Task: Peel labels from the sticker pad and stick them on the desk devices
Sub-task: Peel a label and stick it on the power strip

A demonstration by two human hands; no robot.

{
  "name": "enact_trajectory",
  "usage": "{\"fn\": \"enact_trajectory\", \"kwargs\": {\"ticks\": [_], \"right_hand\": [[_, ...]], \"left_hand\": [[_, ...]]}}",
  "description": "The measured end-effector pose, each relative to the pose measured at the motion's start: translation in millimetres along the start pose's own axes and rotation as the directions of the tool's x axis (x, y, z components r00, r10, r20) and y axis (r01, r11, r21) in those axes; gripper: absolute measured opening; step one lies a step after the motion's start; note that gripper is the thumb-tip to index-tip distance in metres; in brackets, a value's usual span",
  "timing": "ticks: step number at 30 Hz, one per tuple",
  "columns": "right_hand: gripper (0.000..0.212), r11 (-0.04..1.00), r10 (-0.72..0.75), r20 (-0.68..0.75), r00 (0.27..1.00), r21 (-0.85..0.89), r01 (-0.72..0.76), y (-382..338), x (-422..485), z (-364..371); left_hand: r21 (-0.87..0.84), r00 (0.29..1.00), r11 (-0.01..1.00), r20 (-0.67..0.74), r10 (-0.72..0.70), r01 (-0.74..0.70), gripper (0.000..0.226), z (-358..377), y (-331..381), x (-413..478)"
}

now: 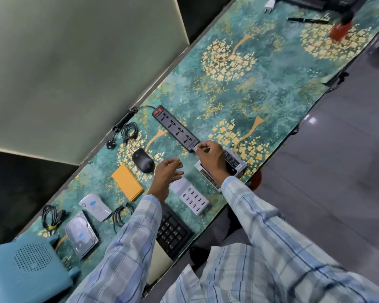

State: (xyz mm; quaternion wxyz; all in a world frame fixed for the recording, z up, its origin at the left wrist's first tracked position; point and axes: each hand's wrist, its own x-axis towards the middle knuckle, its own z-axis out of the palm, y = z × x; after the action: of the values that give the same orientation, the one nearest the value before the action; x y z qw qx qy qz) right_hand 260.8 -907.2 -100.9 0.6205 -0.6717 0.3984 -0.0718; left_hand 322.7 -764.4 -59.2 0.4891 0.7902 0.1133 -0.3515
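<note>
My right hand [212, 159] pinches a small pale label [195, 148] at the near end of the black power strip [175, 127]. My left hand [165, 174] hovers over the desk with loosely curled fingers and holds nothing. Just under its fingertips a bit of blue shows on the white multi-port USB charger [192, 197]. Blue labels sit on the white oval device [95, 206] and on the silver hard drive [81, 236]. A flat orange block [127, 182] lies left of my left hand. A silver and black box [234, 162] is partly hidden under my right wrist.
A black mouse [143, 160], coiled black cables [128, 131], a black keypad [173, 231] and a blue speaker-like box [29, 267] surround the hands. A pen [306, 20] and a red object [340, 29] lie far away. The desk edge [278, 149] runs along the right.
</note>
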Motion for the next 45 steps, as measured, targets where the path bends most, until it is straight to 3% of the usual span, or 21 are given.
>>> {"fn": "enact_trajectory", "kwargs": {"ticks": [6,10,12,14,16,19,24,31,45], "right_hand": [[0.011,0.990,0.129,0.048,0.991,0.044,-0.131,-8.0,50.1,2.9],[0.013,0.983,0.181,0.104,0.978,0.008,-0.183,-12.9,57.7,5.9],[0.009,0.979,0.203,0.139,0.969,-0.032,-0.200,-15.4,63.9,5.2],[0.020,0.973,0.229,0.172,0.958,-0.030,-0.227,-18.0,69.3,4.7],[0.018,0.953,0.273,0.209,0.939,0.075,-0.294,-18.1,74.6,6.2],[0.012,0.860,0.321,0.343,0.883,0.285,-0.423,-19.9,70.5,7.9],[0.015,0.769,0.313,0.527,0.790,0.347,-0.536,-19.3,63.4,14.7],[0.008,0.851,0.342,0.444,0.828,0.228,-0.473,-15.3,66.2,24.9],[0.007,0.868,0.359,0.412,0.838,0.183,-0.461,-25.3,68.7,39.0]], "left_hand": [[0.125,1.000,0.992,-0.010,0.009,-0.007,0.033,18.7,22.1,27.8],[0.115,1.000,0.993,0.013,0.006,-0.007,0.041,28.8,31.3,41.1],[0.099,1.000,0.995,0.007,-0.005,0.005,0.041,33.9,34.1,48.3],[0.101,1.000,0.995,-0.007,-0.005,0.006,0.034,37.9,33.4,52.6],[0.124,1.000,0.992,-0.019,0.014,-0.012,0.022,41.4,35.7,51.0],[0.053,0.999,0.998,-0.035,-0.014,0.016,0.025,37.8,33.8,51.7],[-0.066,0.999,0.998,-0.048,-0.010,0.007,0.022,24.6,18.9,51.4],[-0.222,0.994,0.972,-0.061,-0.091,0.076,0.029,26.0,16.8,52.2],[-0.362,0.981,0.920,-0.055,-0.184,0.152,0.035,22.9,11.7,53.5]]}}
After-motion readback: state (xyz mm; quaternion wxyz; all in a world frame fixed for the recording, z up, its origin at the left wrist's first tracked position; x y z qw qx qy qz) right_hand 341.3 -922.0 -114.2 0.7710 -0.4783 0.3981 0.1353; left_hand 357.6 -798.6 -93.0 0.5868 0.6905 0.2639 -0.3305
